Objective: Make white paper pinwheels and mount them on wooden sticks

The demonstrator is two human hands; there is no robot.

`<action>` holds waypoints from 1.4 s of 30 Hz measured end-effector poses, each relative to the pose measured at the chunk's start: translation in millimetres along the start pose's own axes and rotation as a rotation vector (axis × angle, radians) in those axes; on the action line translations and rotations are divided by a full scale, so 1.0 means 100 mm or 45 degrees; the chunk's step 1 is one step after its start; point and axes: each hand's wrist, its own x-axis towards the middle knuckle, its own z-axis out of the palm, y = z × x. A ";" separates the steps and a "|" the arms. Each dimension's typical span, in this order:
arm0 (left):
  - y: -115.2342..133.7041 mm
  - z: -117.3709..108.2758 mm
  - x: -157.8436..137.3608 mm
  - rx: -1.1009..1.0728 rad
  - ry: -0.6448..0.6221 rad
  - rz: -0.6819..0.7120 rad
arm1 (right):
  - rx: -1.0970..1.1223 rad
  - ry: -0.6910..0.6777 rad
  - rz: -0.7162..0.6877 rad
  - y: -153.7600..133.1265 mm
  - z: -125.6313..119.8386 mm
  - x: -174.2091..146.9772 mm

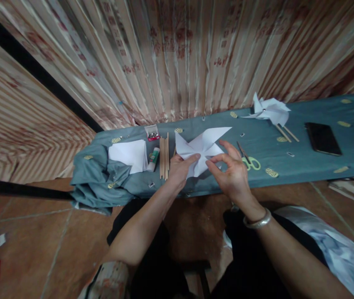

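Note:
A white paper pinwheel [207, 140] with folded blades is held above the cloth-covered bench. My left hand [179, 169] grips it from the left, its thumb pressed near the centre and its other fingers partly hidden behind the paper. At the right of the pinwheel's middle, my right hand [231, 170] has thumb and forefinger brought close together by the paper's edge. Whether something small sits between those fingertips is too fine to make out. Just left of my left hand lies a row of wooden sticks [164, 158].
Along the bench [292, 162] lie white paper sheets [130, 153], a glue stick [153, 159], a small box of metal pins [152, 133] and green-handled scissors [251, 162]. Farther right are finished-looking pinwheels [270, 110] on sticks and a black phone [323, 138]. A curtain [177, 62] hangs behind.

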 end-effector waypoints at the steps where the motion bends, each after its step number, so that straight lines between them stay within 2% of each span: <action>1: -0.01 0.00 0.00 -0.004 0.001 -0.001 | 0.009 0.005 0.008 0.00 0.00 0.00; 16: -0.02 0.01 0.03 -0.069 0.013 -0.018 | 0.095 0.070 0.057 0.00 0.05 0.01; 42: -0.01 0.03 0.01 -0.053 0.005 -0.033 | 0.104 0.085 0.078 0.00 0.05 0.00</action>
